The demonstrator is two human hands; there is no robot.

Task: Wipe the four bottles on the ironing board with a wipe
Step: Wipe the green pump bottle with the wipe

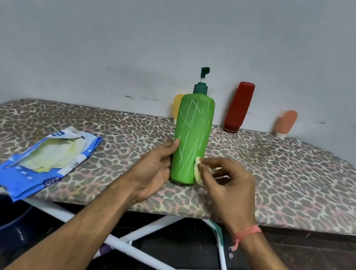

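Green bottle (192, 137): we have it upright near the front edge of the ironing board (283, 177), at about 6 o'clock of the board's middle; pump head on top.
Left hand (154, 168): our grip is curled round the bottle's lower left side, thumb up along the wall, steadying it.
Right hand (227, 186): our fingers are together, pinching the wipe (197, 170) against the bottle's lower right side.
Other bottles: yellow (176, 106) just behind the green one, red (239, 107) at 1 o'clock, pink (286, 124) at 2 o'clock; all stand at the board's far edge by the wall.
Handling: we judge the green bottle a stiff plastic shell, tall and top-heavy with the pump, likely slick once damp; best held low on the body as now, never by the pump neck.
Wipe: soft, limp, folded small; it needs a firm pinch to keep from slipping.
Edges: the front edge lies just below the bottle's base, so a hard push toward us could tip it off.
Open room: bare padded board to 3 o'clock; the wipe pack (44, 159) lies at 9 o'clock, overhanging the front edge.
Progress: we judge this bottle in hand, three waiting.
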